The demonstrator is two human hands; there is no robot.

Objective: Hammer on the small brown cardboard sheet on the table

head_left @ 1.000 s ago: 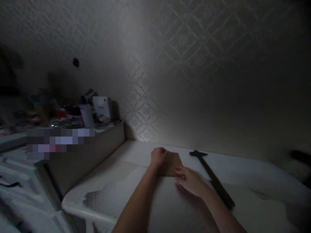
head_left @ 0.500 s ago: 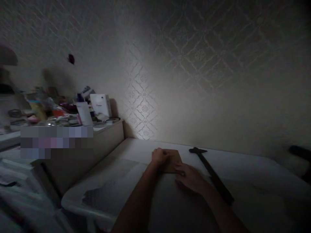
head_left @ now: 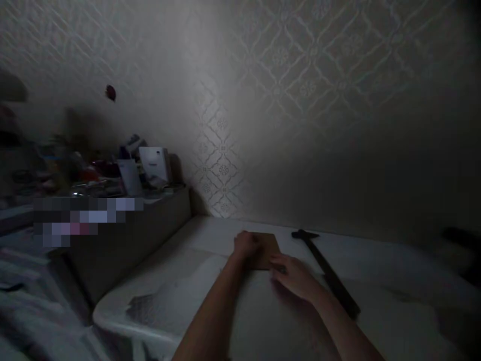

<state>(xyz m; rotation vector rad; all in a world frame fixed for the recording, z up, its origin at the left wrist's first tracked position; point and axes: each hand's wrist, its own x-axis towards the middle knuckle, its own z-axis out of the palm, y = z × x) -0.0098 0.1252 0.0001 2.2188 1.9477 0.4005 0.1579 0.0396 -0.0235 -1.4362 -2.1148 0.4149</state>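
A small brown flat piece (head_left: pixel 269 247), like card or folded paper, lies on a white table (head_left: pixel 210 281) near the patterned wall. My left hand (head_left: pixel 246 245) rests on its left edge with the fingers curled down onto it. My right hand (head_left: pixel 295 276) lies on its near right corner, fingers pressed together on the edge. The room is dim, so the finger detail is unclear. A long dark T-shaped ruler (head_left: pixel 325 273) lies on the table just right of my right hand, not touched.
A low cabinet (head_left: pixel 124 235) to the left carries white boxes (head_left: pixel 154 163) and cluttered small items. The patterned wall (head_left: pixel 300 125) rises directly behind the table. A dark object (head_left: pixel 460 235) sits at the far right edge.
Both hands stay on the brown piece; only the view shifts slightly.
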